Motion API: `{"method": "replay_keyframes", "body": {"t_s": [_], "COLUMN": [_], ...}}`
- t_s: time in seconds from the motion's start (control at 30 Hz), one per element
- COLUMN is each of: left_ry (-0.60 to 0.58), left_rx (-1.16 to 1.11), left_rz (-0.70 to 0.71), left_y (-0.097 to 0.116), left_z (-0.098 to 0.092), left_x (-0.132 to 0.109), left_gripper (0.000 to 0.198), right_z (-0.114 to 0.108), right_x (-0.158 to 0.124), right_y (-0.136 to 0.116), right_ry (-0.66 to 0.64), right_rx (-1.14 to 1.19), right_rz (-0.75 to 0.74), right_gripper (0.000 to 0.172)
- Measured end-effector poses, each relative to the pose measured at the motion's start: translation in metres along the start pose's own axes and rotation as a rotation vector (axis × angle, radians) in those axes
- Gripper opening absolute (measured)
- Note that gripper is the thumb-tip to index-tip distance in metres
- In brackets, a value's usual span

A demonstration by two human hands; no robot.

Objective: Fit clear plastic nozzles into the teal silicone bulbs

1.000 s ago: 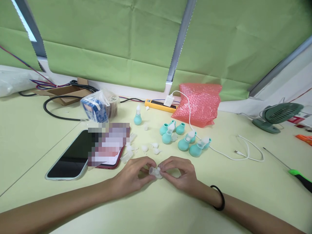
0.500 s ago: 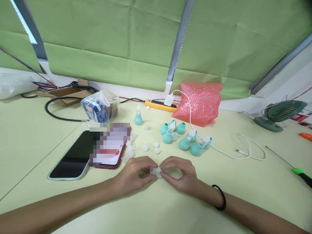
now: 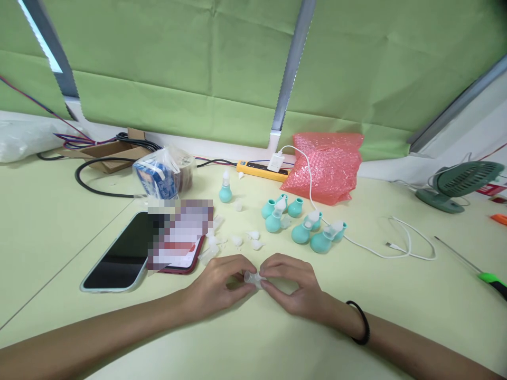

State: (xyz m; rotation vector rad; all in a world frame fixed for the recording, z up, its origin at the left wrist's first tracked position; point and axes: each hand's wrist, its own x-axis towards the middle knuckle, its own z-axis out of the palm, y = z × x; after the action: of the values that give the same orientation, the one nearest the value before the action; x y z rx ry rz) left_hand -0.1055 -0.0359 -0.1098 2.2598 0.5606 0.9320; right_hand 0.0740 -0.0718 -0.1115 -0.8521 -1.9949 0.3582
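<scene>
My left hand (image 3: 219, 285) and my right hand (image 3: 295, 287) meet at the near middle of the pale green table (image 3: 396, 306). Both pinch a small clear plastic piece (image 3: 252, 278) between their fingertips. A black band sits on my right wrist. Just beyond the hands lie several small clear plastic parts (image 3: 245, 238). Further back stand several teal rubber bulbs (image 3: 304, 229), some with clear tips. One more teal bulb (image 3: 225, 191) stands upright alone.
Two phones (image 3: 119, 253) lie at the left. A bagged blue box (image 3: 160, 177), cardboard and black cable are behind them. A yellow power strip (image 3: 261, 170), pink bubble wrap (image 3: 325, 166), white charging cable (image 3: 396, 243), green fan (image 3: 455, 184) and green-handled screwdriver (image 3: 483, 274) are to the right.
Both hands stay together on the clear piece, with only small finger movements. The view has shifted slightly.
</scene>
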Motion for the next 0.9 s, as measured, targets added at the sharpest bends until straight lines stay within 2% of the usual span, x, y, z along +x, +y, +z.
{"method": "replay_keyframes", "body": {"t_s": [0.3, 0.5, 0.9], "left_ry": [0.007, -0.005, -0.007], "left_rx": [0.034, 0.056, 0.048], "left_rz": [-0.001, 0.0, 0.009], "left_y": [0.0, 0.0, -0.001], "left_z": [0.0, 0.0, 0.001], "left_x": [0.0, 0.0, 0.0], "left_gripper": [0.009, 0.008, 0.01], "right_z": [-0.003, -0.003, -0.002], "right_x": [0.0, -0.003, -0.005], "right_y": [-0.003, 0.007, 0.007], "right_ry": [0.016, 0.002, -0.015], "right_rx": [-0.134, -0.183, -0.2], "right_rz": [-0.154, -0.24, -0.244], "right_gripper": [0.026, 0.026, 0.025]}}
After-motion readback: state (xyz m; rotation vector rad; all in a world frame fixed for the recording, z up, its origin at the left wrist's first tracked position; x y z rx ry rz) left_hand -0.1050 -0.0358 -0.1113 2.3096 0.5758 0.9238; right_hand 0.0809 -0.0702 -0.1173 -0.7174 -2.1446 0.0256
